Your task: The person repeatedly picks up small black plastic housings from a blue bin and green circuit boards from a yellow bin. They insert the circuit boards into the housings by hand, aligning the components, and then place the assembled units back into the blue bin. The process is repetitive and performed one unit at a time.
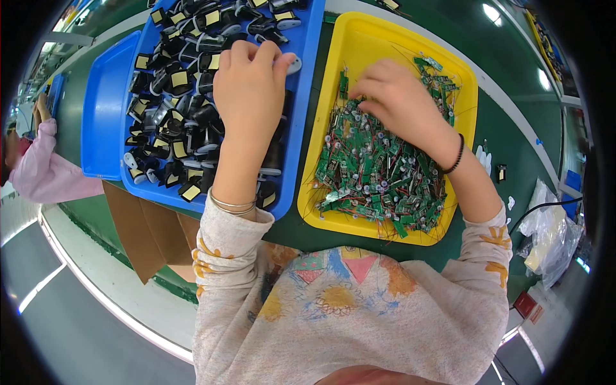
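Observation:
Over the blue tray, my left hand is closed, its fingertips bent down out of sight. A black plastic part with a grey rounded end shows beside its thumb and seems gripped. Many similar black parts with pale yellow pads lie jumbled below. My right hand is above the yellow tray, slightly blurred, thumb and fingers drawn together at the heap of small green circuit boards with thin wires. What lies between those fingertips cannot be made out. A green board stands just left of them.
A second blue tray adjoins on the left, with an open cardboard box below it. Farther left sits another person in a pink sleeve. On the right are a small black part, a clear plastic bag and a black cable.

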A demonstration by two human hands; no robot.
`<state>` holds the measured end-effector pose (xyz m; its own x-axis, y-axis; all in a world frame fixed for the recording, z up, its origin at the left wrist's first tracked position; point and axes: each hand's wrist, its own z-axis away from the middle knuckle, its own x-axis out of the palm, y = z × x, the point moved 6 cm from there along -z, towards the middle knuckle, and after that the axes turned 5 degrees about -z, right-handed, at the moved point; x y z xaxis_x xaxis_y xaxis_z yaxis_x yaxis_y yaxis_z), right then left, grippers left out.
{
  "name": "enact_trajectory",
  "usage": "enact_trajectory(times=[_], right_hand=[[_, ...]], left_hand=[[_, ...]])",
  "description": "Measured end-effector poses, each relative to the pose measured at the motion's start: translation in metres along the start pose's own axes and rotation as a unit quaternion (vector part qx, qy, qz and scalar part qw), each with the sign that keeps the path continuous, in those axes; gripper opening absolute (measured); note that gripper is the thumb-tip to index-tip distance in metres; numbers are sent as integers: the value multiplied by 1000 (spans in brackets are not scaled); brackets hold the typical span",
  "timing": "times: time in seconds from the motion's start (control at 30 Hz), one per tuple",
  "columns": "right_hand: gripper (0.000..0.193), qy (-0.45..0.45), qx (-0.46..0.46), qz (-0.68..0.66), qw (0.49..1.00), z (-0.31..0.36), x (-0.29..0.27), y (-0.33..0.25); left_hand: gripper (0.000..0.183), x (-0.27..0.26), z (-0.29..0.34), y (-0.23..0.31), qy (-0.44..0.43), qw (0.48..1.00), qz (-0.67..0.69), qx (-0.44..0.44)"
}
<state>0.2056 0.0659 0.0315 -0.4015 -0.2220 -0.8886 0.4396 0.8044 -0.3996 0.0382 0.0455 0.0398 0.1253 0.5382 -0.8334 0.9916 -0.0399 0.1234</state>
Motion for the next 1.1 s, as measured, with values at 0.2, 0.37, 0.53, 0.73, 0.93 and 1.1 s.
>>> enact_trajectory(times=[0.2, 0.37, 0.53, 0.73, 0.93, 1.1], right_hand=[[10, -68, -52, 29, 996, -7, 18, -6], [6, -96, -42, 34, 994, -6, 14, -4], [7, -102, -19, 4, 995, -1, 11, 4], [9, 172, 110, -284, 937, 6, -36, 16], [16, 120, 159, -799, 568, 14, -6, -16], [12, 127, 138, -762, 620, 18, -6, -18]], left_hand=[[10, 5, 5, -3, -52, 995, 81, -9], [19, 4, 9, -7, -86, 992, 89, 18], [18, 3, 15, -2, -84, 993, 36, 73], [16, -13, 3, -5, -14, 994, 107, 9], [20, -8, 19, 42, -176, 721, 660, -117], [23, -1, 32, 52, -210, 652, 711, -158]])
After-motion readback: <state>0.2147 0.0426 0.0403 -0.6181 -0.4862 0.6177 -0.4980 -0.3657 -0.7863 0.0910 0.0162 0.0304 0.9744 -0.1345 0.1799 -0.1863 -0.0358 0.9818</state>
